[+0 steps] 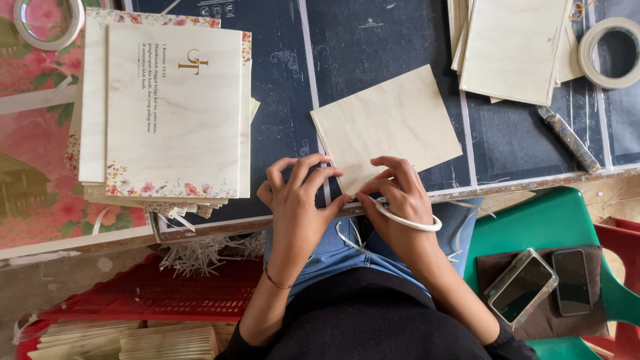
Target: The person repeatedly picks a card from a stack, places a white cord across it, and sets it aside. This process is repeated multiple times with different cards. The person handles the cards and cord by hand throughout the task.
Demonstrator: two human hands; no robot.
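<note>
Pinching the near corner of a cream, wood-grain square card [390, 123] lying on the dark work mat [280, 93], the left hand [297, 200] and right hand [399, 197] curl closed on it; over-hard pressure could crease that corner, I judge.

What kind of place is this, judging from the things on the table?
Probably a small craft workshop that assembles invitation cards by hand. Both hands, left hand and right hand, work on a cream card; a stack of printed cards lies beside it, with tape rolls and a utility knife.
</note>
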